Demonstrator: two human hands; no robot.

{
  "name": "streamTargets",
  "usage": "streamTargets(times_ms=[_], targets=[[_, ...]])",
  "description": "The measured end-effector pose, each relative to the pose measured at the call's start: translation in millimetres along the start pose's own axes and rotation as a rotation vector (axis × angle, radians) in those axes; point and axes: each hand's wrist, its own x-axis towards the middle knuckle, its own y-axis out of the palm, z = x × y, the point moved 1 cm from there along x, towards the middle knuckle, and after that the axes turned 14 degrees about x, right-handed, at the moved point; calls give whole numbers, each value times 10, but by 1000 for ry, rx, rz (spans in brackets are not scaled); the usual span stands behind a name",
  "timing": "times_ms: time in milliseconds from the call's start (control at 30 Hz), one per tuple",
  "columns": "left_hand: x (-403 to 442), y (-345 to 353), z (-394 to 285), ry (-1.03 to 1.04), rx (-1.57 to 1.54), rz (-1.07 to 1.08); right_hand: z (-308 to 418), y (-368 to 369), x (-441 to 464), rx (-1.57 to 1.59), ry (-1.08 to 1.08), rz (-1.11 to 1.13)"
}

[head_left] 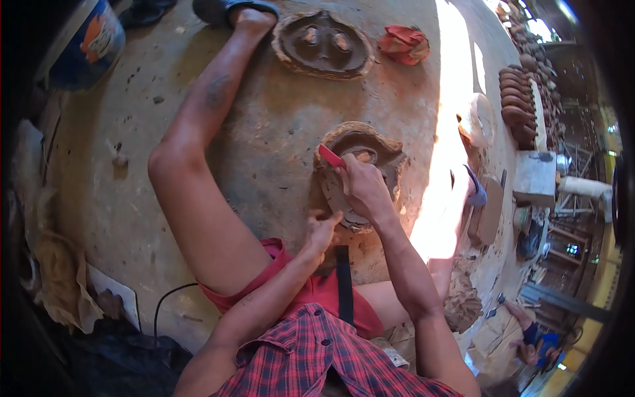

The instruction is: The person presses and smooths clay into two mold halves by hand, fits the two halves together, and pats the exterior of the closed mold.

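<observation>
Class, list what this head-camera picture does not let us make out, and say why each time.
In the head view:
Red tool: the right hand covers its other end.
Clay-lined mould: the same hand hides part of its inside.
Bucket: cut off by the dark lens border and top edge.
Co-worker in blue: too small to tell what they are doing.

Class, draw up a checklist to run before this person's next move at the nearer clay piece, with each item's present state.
1. Red tool gripped in the right hand: ok.
2. Left hand at the near edge of the nearer clay piece: ok.
3. Left hand pressing firmly: cannot tell.
4. Tool's lower end in plain sight: not ok, the right hand hides it.
5. Farther clay piece apart from the work: ok.
</observation>
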Motion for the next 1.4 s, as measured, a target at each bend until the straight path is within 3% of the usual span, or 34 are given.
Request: streamTargets(times_ms=[67, 167, 367, 767, 900, 1000, 1067, 1200, 1267, 1400], targets=[[62, 113, 181, -211, -186, 284, -10, 104, 123, -127, 90, 182], [136, 271, 295, -213, -314, 321, 44, 158, 194, -204, 65, 238], [201, 482, 380, -194, -334, 275, 12, 321, 153, -280, 65, 228], [176, 589, 413, -140, -403, 115, -54, 415, 62, -468, 207, 468], [279, 645, 550, -69, -402, 197, -110, 392, -63, -497, 205, 529], [258, 644, 517, 13, -581, 233, -134, 333, -216, -537, 232, 624], [118, 525, 352, -106, -298, 114, -132, 289, -342, -530, 286, 684], [217, 582, 550, -75, -139, 3, 3, 201, -483, -590, 315, 775], [156, 465, 553, -152, -485, 203, 21, 176, -575, -640, 335, 888], [77, 246, 490, -196, -514, 206, -45, -188, -767, -560, 428, 775]])
